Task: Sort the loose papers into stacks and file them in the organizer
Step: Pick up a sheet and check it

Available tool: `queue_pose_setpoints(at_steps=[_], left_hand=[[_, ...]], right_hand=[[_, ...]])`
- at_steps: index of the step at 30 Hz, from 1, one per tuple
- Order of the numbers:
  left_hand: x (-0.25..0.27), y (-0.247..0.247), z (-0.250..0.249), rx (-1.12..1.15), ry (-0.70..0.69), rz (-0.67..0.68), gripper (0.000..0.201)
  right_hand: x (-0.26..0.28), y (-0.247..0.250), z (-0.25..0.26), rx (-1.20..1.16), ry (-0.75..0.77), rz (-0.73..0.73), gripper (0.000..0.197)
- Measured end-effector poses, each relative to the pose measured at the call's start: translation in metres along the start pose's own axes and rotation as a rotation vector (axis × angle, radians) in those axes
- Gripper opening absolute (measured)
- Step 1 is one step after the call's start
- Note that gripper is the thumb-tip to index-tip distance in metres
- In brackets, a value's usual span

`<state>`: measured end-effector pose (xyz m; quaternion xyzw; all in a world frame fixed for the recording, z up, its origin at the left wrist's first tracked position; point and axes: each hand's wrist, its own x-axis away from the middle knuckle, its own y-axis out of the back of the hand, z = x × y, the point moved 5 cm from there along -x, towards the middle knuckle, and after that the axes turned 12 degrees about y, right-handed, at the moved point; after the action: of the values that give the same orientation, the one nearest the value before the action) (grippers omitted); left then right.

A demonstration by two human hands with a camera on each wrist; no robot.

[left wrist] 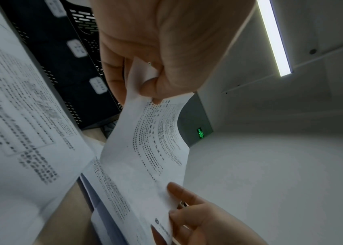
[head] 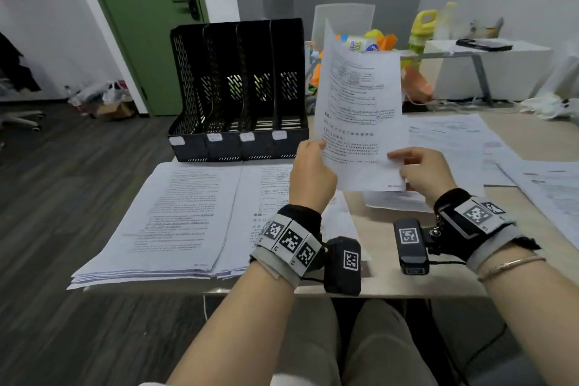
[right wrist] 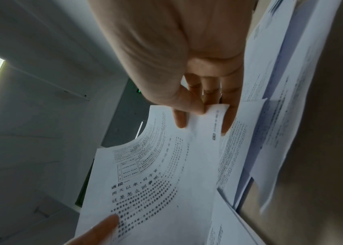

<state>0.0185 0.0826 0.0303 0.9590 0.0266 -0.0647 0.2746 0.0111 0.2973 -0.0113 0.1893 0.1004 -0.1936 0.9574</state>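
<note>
A printed sheet (head: 357, 110) stands nearly upright above the table, held by both hands. My left hand (head: 311, 172) pinches its lower left edge, and my right hand (head: 419, 172) pinches its lower right corner. The left wrist view shows the sheet (left wrist: 145, 157) pinched between thumb and fingers (left wrist: 151, 82). From the right wrist, the same sheet (right wrist: 155, 174) is pinched at its corner by thumb and fingers (right wrist: 195, 106). A black file organizer (head: 239, 88) with several empty slots stands at the table's far left. Two paper stacks (head: 175, 216) lie in front of it.
Loose sheets (head: 463, 141) are spread over the right of the table (head: 369, 288), with more at the right edge (head: 554, 197). Behind stand a white chair (head: 344, 22), bottles and bags (head: 419, 31), a second white table (head: 488, 69) and a green door (head: 141, 25).
</note>
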Motion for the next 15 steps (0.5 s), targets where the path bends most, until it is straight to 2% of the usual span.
queue_pose_setpoints(at_steps=[8, 15], left_hand=[[-0.007, 0.052, 0.043, 0.048, 0.143, -0.1, 0.048], [0.003, 0.094, 0.086, 0.068, 0.237, -0.09, 0.053]], right_hand=[[0.015, -0.03, 0.029, -0.032, 0.029, 0.113, 0.052], [0.039, -0.067, 0.05, -0.086, 0.063, 0.287, 0.04]])
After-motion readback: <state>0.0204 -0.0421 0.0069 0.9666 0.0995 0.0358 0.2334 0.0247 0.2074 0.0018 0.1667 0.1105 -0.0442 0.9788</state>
